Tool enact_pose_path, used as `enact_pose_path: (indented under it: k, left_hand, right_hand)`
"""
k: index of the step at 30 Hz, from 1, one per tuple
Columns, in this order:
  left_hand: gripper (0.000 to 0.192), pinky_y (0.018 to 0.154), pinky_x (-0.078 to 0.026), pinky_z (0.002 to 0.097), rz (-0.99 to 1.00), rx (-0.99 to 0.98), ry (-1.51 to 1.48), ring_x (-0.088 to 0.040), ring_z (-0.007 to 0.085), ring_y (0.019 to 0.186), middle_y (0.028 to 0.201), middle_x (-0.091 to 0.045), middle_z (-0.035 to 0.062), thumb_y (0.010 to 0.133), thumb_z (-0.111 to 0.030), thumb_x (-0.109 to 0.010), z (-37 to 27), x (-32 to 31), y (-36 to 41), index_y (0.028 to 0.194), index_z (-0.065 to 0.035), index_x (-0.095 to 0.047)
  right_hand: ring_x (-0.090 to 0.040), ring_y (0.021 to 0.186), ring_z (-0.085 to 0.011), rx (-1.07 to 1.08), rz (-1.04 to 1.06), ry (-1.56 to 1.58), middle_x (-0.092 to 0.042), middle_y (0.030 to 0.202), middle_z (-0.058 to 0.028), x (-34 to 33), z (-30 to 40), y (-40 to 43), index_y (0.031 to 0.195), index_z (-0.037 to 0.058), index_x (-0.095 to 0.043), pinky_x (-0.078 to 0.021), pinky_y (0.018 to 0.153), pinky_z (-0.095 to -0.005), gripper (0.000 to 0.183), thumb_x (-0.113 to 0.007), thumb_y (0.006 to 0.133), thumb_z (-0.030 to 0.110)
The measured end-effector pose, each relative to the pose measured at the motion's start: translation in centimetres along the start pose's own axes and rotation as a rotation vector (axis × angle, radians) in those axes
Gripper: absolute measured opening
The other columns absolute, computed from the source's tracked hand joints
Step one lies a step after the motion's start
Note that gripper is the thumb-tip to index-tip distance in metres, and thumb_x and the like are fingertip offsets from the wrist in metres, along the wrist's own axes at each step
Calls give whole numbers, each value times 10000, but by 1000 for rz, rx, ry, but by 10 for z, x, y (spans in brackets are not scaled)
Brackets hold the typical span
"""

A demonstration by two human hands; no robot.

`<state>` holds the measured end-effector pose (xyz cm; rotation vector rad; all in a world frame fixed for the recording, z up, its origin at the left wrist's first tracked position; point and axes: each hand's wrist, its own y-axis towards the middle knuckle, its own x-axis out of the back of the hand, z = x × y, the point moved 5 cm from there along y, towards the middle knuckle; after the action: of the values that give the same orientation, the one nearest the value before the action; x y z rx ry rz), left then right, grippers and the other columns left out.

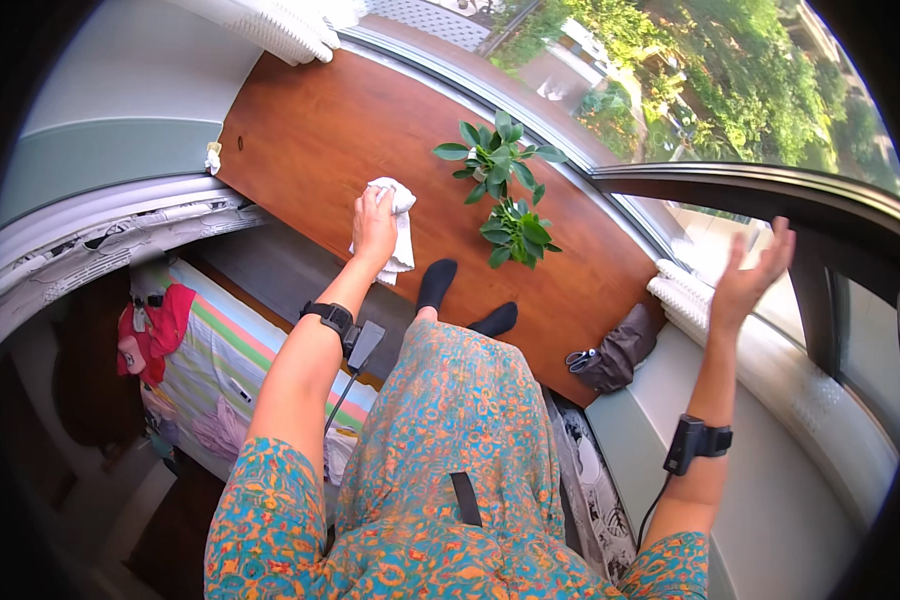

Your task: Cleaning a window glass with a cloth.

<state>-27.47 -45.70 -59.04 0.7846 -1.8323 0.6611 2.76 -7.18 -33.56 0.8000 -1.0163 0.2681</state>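
My left hand (375, 229) grips a crumpled white cloth (399, 251), part of which hangs down below the fingers. It is in front of the brown wooden window sill (330, 135), left of my feet. My right hand (754, 277) is raised at the right with its fingers apart and nothing in it, near the dark window frame (817, 270). My feet, in black socks (436, 283), stand on the wooden surface. Beyond them are two green leafy plants (499, 161), (519, 234) near the window track.
At the sill's right end lie a dark grey cloth bundle (624, 352) and scissors (581, 361). White gathered curtains (679, 300) hang at both ends. A bed with a striped sheet (225, 352) and clothes stands lower left. Window glass (675, 82) runs along the far side.
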Motion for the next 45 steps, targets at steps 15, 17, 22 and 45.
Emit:
enact_pose_path:
  k: [15, 17, 22, 45]
  left_hand:
    - [483, 997, -454, 432, 37, 67, 51, -465, 353, 1227, 1309, -487, 146, 800, -5, -668, 98, -134, -5, 1266, -99, -585]
    - [502, 1005, -446, 434, 16, 70, 20, -463, 356, 1227, 1314, -484, 147, 809, -2, -652, 105, -148, -3, 1292, -112, -575]
    - [525, 1047, -408, 422, 8, 174, -25, -451, 343, 1259, 1361, -469, 129, 834, -12, -623, 139, -189, 0, 1338, -135, -547]
    - [476, 1093, -345, 321, 389, 508, -1548, -474, 124, 1260, 1357, -548, 22, 1003, -208, -525, 75, -216, -39, 1453, -85, -426]
  right_hand:
    - [-469, 1284, -303, 397, 451, -303, -490, 1359, -85, -156, -70, -68, 1265, 109, -569, -408, 1043, -427, 435, -667, 843, 71]
    - [-468, 1281, -309, 407, 569, -295, -493, 1360, -96, -173, -80, -79, 1244, 103, -583, -410, 1043, -429, 431, -677, 825, 66]
    - [-460, 1286, -336, 326, 832, -263, -483, 1382, -129, -242, -99, -126, 1254, 95, -589, -388, 1056, -451, 465, -693, 802, 76]
    - [-365, 1358, -446, 330, 1207, 587, -186, 1551, -263, -427, 203, -266, 1527, 158, -244, -381, 1093, -468, 936, -788, 764, 158]
